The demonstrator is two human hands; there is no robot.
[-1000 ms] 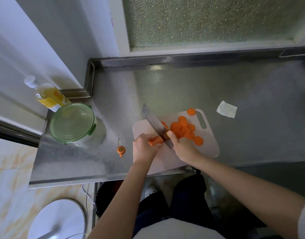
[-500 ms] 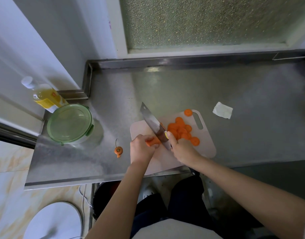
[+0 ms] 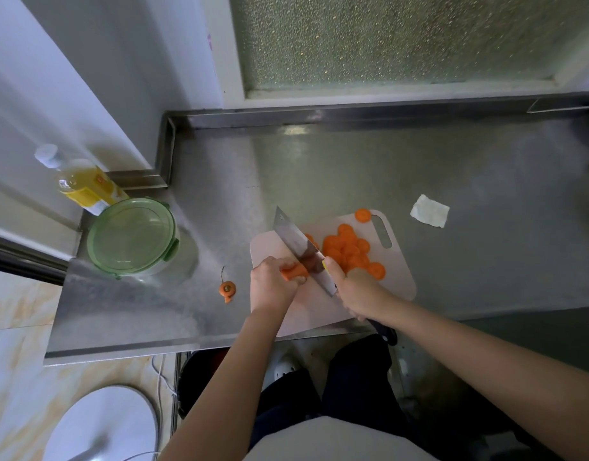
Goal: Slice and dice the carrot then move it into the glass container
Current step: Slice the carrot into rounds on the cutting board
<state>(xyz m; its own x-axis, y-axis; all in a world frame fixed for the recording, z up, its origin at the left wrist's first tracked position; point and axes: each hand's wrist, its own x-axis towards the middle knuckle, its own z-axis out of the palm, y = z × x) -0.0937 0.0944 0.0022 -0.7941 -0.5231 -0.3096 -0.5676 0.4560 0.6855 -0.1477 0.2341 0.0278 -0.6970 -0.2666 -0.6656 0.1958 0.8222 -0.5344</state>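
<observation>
Left hand (image 3: 273,284) curled round short orange carrot stub (image 3: 294,271), pinning it near left edge of pale pink plastic cutting board (image 3: 399,281). Right hand (image 3: 356,291) clamped on steel cleaver (image 3: 299,247), blade against stub. Round orange carrot slices (image 3: 349,251) heaped toward board's far right corner. Round green-lidded glass container (image 3: 133,237) at left edge of steel counter (image 3: 353,168).

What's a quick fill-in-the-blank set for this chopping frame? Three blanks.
1. The left hand holds the carrot stub down on the pink ____.
2. The right hand grips a ____ whose blade meets the stub.
3. The glass container stands closed under a green ____, apart from the carrot slices.
Missing words: cutting board; knife; lid.
</observation>
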